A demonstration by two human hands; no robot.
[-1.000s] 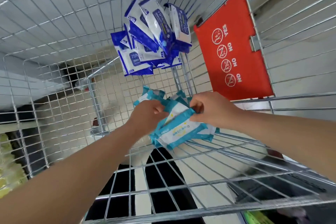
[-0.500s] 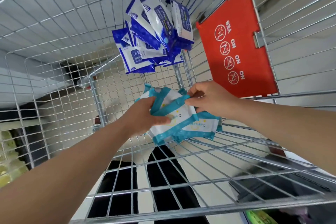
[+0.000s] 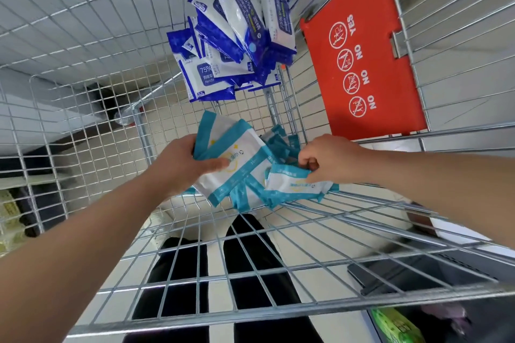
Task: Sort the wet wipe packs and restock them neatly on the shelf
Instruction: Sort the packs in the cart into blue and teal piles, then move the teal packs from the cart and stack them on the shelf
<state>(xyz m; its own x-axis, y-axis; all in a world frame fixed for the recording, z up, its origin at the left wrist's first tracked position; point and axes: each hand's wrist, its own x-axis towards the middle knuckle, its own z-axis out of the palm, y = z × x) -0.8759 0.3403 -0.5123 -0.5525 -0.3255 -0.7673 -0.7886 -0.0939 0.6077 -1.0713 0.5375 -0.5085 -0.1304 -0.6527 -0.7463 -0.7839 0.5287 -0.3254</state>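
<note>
Teal-edged white film fills both hands. The left hand [image 3: 184, 164] has its grip closed round a stack of teal packs [image 3: 239, 156], thumb across the top face and fingers tucked beneath, and the stack is tilted up off the mesh. The right hand [image 3: 331, 161] has its grip closed too, thumb and curled fingers pinching the near end of a single teal pack [image 3: 292, 185] that rests on other packs just beside the stack. Both hands sit below and to the left of the red flap [image 3: 362, 64], the right hand nearer its lower edge. Between the hands, also below the flap, some loose teal packs [image 3: 281, 139] lie heaped on the wire, partly hidden by the stack. Left of the flap and level with it, a pile of blue packs [image 3: 237, 44] leans into the far corner, several standing on end, one printed with 75%. The flap is red plastic, hung on the wire cart [image 3: 83, 36] and printed with four round pictograms marked YES, NO, NO, NO. Through the mesh well below the flap show two dark trouser legs [image 3: 250, 248] over pale floor tiles. Far below the flap, at the bottom right edge, something green [image 3: 395, 326] is probably another pack, too blurred to be sure. Far left of the flap, outside the wire, a shelf [image 3: 11, 184] holds yellowish goods.
</note>
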